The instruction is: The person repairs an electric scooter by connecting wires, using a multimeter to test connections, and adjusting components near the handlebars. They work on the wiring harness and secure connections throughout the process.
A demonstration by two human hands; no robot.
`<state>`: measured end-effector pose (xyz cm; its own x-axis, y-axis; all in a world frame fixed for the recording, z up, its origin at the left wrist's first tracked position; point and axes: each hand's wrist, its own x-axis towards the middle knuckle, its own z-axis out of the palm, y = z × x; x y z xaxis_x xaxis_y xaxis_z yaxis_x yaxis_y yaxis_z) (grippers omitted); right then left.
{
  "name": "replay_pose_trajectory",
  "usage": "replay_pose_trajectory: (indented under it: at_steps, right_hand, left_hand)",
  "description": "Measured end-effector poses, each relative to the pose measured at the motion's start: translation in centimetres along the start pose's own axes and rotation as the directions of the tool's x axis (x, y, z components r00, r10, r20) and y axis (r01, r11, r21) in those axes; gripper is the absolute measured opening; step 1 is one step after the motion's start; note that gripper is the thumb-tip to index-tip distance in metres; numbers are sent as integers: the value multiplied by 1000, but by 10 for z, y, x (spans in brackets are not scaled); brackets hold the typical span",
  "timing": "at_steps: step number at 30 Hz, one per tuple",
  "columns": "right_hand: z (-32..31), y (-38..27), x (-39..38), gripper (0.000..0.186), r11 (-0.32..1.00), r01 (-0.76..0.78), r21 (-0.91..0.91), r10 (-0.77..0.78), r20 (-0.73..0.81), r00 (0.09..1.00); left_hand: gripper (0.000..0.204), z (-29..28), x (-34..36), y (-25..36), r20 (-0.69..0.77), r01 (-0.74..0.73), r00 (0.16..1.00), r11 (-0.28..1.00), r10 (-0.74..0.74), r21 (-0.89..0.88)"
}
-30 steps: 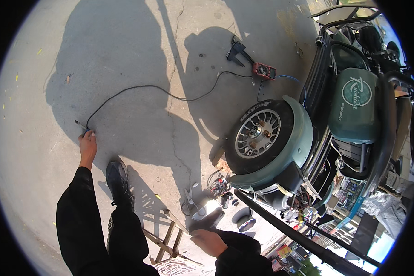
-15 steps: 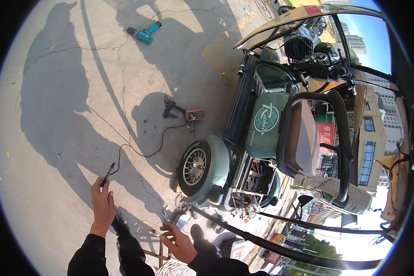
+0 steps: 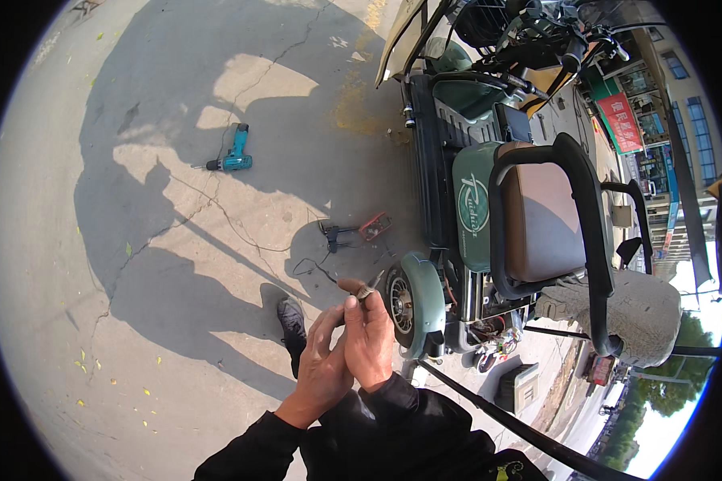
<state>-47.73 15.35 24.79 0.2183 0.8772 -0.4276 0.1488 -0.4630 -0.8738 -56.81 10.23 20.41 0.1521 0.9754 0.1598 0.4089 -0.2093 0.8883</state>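
Note:
My left hand [image 3: 322, 375] and my right hand [image 3: 369, 343] are pressed together in front of me, low in the middle. Both sets of fingers are closed. At the fingertips a small dull piece with a thin pointed tip [image 3: 376, 280] sticks out; its kind cannot be made out. A black cord [image 3: 317, 265] runs from the ground up to the hands. The black pen-shaped probe on that cord is mostly hidden by my left hand. Beyond the hands, a red-cased meter [image 3: 375, 226] lies on the concrete beside a black gun-shaped tool [image 3: 334, 236].
A teal cordless drill [image 3: 234, 154] lies farther off on the ground. To my right stands a green electric three-wheeler [image 3: 473, 192], its wheel [image 3: 399, 301] close to my hands. Loose wires [image 3: 501, 343] hang at its open rear. My shoe [image 3: 292, 322] is left of the hands.
My hands, wide apart half a second ago, have come together. The left moved right and brought the corded probe along. My view has shifted, and the three-wheeler's wheel now appears nearer the hands.

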Motion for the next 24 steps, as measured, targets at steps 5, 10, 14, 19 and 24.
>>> replay_pose_trajectory:
  at_steps: [5, 10, 14, 19, 24]
  right_hand:
    - [35, -53, 98, 31, 884, 445, -142, -466, -311, 828]
    - [82, -125, 223, 31, 851, 523, -48, -465, -531, 708]
    - [86, -179, 311, 30, 862, 506, -28, -391, -671, 630]
    - [60, -228, 360, 26, 923, 379, -69, -309, -721, 620]
    - [40, -243, 378, 27, 919, 307, -248, -365, -830, 423]
  left_hand:
    - [48, -55, 63, -37, 281, 114, 949, 987, -143, 116]
    - [43, -137, 104, -88, 511, 203, 799, 941, -318, 270]
    - [35, -216, 130, -120, 583, 168, 727, 917, -363, 361]
    - [34, -280, 216, -142, 738, 76, 573, 920, -355, 383]
    - [34, -268, 374, -151, 829, -188, 516, 915, -216, 356]
